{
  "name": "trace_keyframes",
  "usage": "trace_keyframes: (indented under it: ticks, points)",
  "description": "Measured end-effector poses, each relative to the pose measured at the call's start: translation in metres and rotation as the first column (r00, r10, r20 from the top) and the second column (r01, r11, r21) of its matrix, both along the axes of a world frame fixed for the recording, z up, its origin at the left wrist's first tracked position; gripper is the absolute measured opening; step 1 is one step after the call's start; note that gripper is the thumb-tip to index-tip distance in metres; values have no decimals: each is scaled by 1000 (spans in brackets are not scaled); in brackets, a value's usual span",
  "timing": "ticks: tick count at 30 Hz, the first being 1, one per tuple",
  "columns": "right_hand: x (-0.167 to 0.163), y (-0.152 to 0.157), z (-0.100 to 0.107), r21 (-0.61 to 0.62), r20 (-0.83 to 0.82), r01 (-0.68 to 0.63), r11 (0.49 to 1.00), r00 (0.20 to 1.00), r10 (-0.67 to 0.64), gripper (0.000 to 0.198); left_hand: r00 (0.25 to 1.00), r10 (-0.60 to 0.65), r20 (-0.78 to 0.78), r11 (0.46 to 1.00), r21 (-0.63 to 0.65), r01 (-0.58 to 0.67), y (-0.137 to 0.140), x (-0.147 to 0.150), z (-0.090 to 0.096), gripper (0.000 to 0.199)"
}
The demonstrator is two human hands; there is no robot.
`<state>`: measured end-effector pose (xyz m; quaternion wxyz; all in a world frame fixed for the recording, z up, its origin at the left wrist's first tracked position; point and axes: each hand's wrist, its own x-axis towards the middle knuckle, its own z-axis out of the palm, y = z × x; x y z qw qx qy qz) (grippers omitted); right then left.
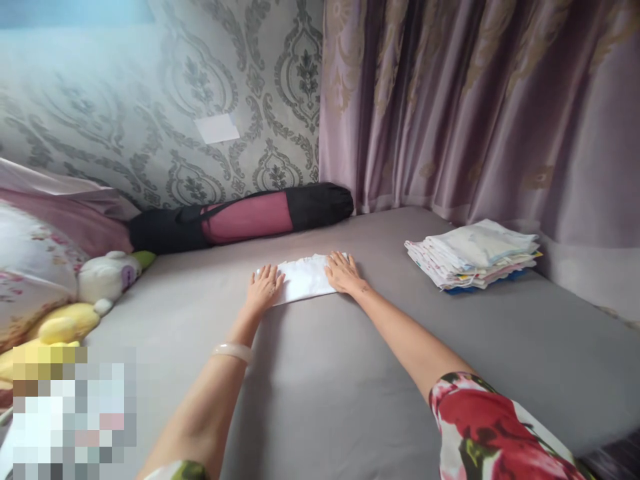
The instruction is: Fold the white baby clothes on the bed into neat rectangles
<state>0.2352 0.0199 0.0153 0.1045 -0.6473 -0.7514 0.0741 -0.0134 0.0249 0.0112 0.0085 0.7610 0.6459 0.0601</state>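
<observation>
A white folded cloth (306, 279) lies flat on the grey bed sheet (325, 373), in the middle of the view. My left hand (264, 288) rests flat on its left end, fingers stretched out. On the right end lies my right hand (344, 272), also flat with its fingers apart. Neither hand grips the cloth; both press on it from above. What kind of garment or cloth it is cannot be told from its folded shape.
To the right sits a stack of folded cloths (475, 250). A long black and pink bag (245, 217) lies along the wall. Plush toys (103, 277) and a floral pillow (30, 273) are at the left. Purple curtains (425, 100) hang behind the bed.
</observation>
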Motion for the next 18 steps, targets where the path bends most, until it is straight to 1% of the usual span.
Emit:
trace_keyframes:
  ticks: [5,11,14,18]
  points:
    - [9,-1,-8,-24,-5,27,999,1000,-27,59,998,62,34,992,-111,-58,2,-2,-7,63]
    - [9,0,-9,-37,2,28,999,1000,-28,59,997,62,47,988,-144,-55,1,-1,-5,63]
    - [10,2,-6,-31,23,23,999,999,-23,56,998,41,53,993,-116,-35,2,-2,-1,58]
    - [11,10,1,39,72,-11,999,997,8,47,1000,-13,25,999,-41,14,11,-7,3,45]
